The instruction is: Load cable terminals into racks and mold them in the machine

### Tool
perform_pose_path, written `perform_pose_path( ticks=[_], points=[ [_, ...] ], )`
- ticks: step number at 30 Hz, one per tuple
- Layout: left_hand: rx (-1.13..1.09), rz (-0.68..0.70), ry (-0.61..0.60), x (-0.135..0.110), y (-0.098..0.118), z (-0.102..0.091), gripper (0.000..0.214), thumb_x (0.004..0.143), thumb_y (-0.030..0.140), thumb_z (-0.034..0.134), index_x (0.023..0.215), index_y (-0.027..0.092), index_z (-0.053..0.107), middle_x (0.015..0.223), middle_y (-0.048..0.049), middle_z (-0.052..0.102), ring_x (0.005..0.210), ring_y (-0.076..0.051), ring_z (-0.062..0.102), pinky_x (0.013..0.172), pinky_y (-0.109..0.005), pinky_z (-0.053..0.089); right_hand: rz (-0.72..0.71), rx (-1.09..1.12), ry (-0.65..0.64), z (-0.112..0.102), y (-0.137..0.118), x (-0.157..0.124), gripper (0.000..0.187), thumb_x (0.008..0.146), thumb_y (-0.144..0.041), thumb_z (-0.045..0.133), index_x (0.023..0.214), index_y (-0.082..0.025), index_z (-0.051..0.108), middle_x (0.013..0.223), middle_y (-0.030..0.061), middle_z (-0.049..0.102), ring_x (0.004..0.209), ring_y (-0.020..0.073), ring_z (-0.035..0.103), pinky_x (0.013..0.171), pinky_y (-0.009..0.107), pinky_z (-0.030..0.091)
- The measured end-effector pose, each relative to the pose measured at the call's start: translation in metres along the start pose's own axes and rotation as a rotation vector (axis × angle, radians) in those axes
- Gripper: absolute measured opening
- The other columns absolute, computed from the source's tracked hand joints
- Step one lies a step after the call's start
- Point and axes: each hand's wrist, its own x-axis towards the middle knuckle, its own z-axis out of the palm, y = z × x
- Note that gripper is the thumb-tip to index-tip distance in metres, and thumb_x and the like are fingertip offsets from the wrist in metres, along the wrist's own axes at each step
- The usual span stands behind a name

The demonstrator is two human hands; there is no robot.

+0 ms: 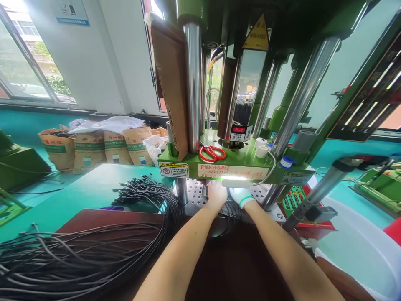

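Both of my arms reach under the green upper plate (175, 162) of a press. My left hand (216, 193) is bare and rests at the work area below the plate, its fingertips hidden behind the plate's edge. Beside it, my right hand (240, 195) wears a white glove with a green cuff, and its fingers are lost in the glare of a lamp (236, 183). Several thin black cables (232, 211) hang down between the two hands. What the fingers hold, if anything, cannot be made out. Around the hands lies a metal plate with holes (194, 193).
Red-handled scissors (213, 154) lie on the press plate. A large bundle of black cables (138, 234) spreads over the table on the left. Paper sacks (89, 147) stand by the wall. At right are a control panel (293, 200) and a white tub (360, 238). Steel columns (193, 83) flank the work area.
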Motion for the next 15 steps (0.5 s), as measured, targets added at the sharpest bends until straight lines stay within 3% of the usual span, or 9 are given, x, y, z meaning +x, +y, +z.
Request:
perform_pose_path(
  ticks=[3, 9, 15],
  points=[
    [-0.011, 0.085, -0.030, -0.001, -0.009, -0.005, 0.032, 0.086, 0.020, 0.033, 0.100, 0.018, 0.062, 0.095, -0.0101, 0.062, 0.093, -0.023, 0.052, 0.080, -0.035, 0.038, -0.047, 0.020, -0.011, 0.000, 0.013, -0.011, 0.030, 0.090, -0.026, 0.037, 0.104, -0.014, 0.061, 0.103, 0.0108, 0.063, 0.097, 0.0191, 0.056, 0.089, 0.033, 0.037],
    [-0.024, 0.283, -0.142, -0.003, -0.031, -0.012, 0.037, 0.087, 0.040, 0.035, 0.102, 0.017, 0.060, 0.108, -0.0098, 0.060, 0.105, -0.022, 0.050, 0.092, -0.032, 0.034, -0.123, 0.057, -0.051, 0.002, 0.016, -0.023, 0.035, 0.088, -0.036, 0.038, 0.107, -0.017, 0.060, 0.109, 0.0097, 0.061, 0.102, 0.0211, 0.053, 0.090, 0.033, 0.036],
    [-0.049, 0.320, -0.220, 0.002, -0.042, -0.009, 0.044, 0.087, 0.045, 0.032, 0.112, 0.017, 0.054, 0.117, -0.0107, 0.056, 0.111, -0.021, 0.047, 0.091, -0.032, 0.035, -0.098, 0.066, -0.102, -0.005, 0.014, -0.018, 0.034, 0.087, -0.040, 0.045, 0.110, -0.016, 0.055, 0.115, 0.0082, 0.054, 0.100, 0.0197, 0.053, 0.088, 0.041, 0.040]
  ],
)
